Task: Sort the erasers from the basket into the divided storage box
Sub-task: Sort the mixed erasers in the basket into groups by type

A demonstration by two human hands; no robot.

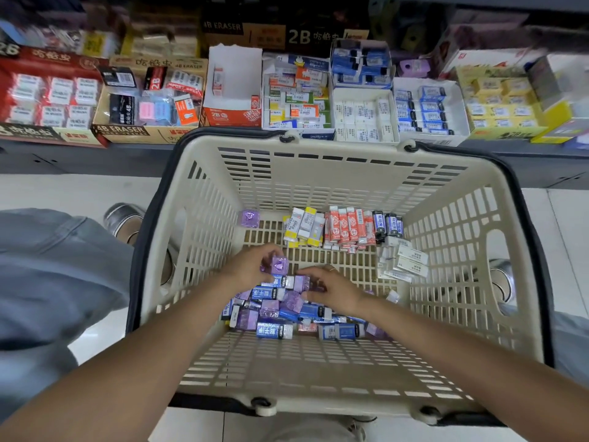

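Both my hands reach into a beige plastic basket point(318, 173). My left hand point(251, 266) holds a purple cube eraser point(278, 265) just above a heap of blue and purple erasers point(287, 311) at the basket's near side. My right hand point(334, 288) lies on the same heap, fingers curled around another purple eraser point(302, 282). Farther in stand rows of yellow-white erasers point(302, 226), red-white erasers point(349, 229) and dark blue erasers point(389, 224), with white erasers point(404, 260) on the right. A lone purple cube point(249, 217) sits at the far left.
A shelf behind the basket carries open display boxes: a nearly empty red 2B box point(232, 116), a box of mixed erasers point(296, 97), white erasers point(363, 118), blue erasers point(427, 110), yellow ones point(500, 103). A person's jeans leg point(47, 266) and shoe point(124, 218) are left.
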